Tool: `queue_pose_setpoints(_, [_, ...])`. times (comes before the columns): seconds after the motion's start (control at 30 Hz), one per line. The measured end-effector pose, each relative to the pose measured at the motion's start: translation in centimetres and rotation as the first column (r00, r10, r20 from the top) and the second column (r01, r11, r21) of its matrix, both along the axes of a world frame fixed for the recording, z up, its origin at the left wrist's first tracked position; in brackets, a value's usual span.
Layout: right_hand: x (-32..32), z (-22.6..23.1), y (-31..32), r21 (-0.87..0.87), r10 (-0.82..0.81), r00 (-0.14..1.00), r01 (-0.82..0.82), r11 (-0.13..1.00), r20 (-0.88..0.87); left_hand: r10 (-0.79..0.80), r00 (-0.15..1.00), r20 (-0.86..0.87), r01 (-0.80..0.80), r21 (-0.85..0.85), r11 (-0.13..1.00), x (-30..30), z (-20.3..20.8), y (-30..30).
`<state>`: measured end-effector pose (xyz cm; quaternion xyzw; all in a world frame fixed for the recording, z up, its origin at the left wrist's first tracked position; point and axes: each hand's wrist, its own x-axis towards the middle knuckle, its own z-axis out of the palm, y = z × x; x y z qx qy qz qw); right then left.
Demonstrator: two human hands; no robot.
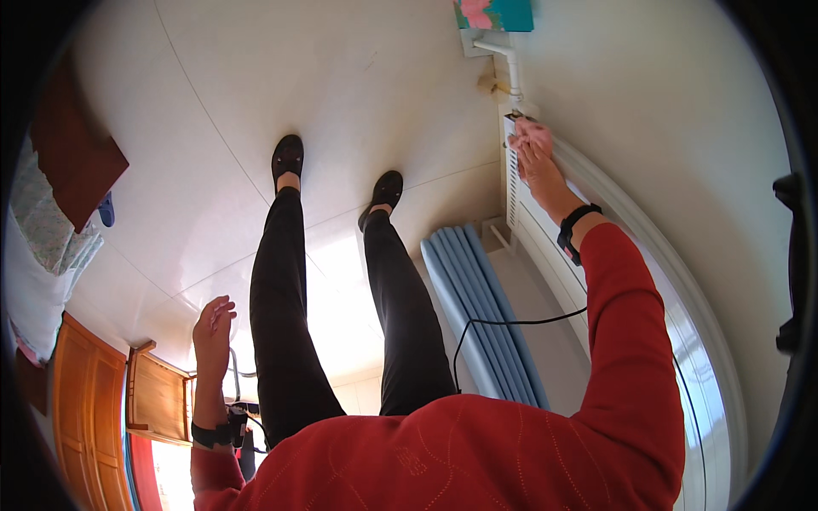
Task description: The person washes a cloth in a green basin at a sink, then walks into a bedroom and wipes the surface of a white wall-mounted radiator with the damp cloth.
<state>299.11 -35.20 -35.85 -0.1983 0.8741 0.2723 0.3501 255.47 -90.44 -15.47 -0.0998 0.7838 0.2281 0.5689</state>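
My right hand (543, 177) presses a pink cloth (533, 134) onto the far end of the long white radiator (635, 200) along the right wall. The fingers lie over the cloth and hide part of it. Just beyond the cloth, a white pipe (513, 72) bends down toward the radiator's end. Slots (512, 192) run along the radiator's edge beside my hand. My left hand (213, 330) hangs at my left side above the floor, its fingers loosely bent and apart, with nothing in it. Both wrists wear black bands.
Light blue curtain-like folds (481, 315) hang beside the radiator, crossed by a black cable (528, 322). A bed with pale bedding (51, 238) is at the left, near a wooden chair (158, 396) and a wooden wardrobe (85, 400). A teal box (511, 15) is at the top.
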Motion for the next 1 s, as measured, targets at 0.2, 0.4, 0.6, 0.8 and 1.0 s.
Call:
queue_pose_setpoints(0.2, [3.0,-5.5,0.1,-0.510,-0.385,0.917,0.284,0.812,-0.102,0.084,0.996,0.020,-0.083,-0.041,0.996,1.5,-0.1,-3.2])
queue_pose_setpoints(0.4, [-3.0,-6.7,1.4,-0.279,-0.525,0.818,0.574,0.770,0.234,0.104,0.995,-0.001,-0.104,-0.050,0.993,2.2,-0.6,-4.9])
queue_pose_setpoints(0.6, [-4.8,-7.0,1.0,-0.242,-0.347,0.907,0.402,0.883,0.237,0.092,0.996,0.006,-0.091,-0.079,0.993,1.9,-0.4,-5.9])
queue_pose_setpoints(0.8, [-0.6,-4.0,-2.0,-0.236,-0.337,0.914,0.387,0.891,0.225,0.074,0.997,0.026,-0.073,-0.036,0.997,1.3,-0.6,-5.6])
queue_pose_setpoints(1.0, [8.5,-2.9,-6.4,-0.227,-0.626,0.723,0.688,0.689,0.291,-0.022,0.999,0.045,0.025,-0.066,0.997,0.7,-1.0,-4.6])
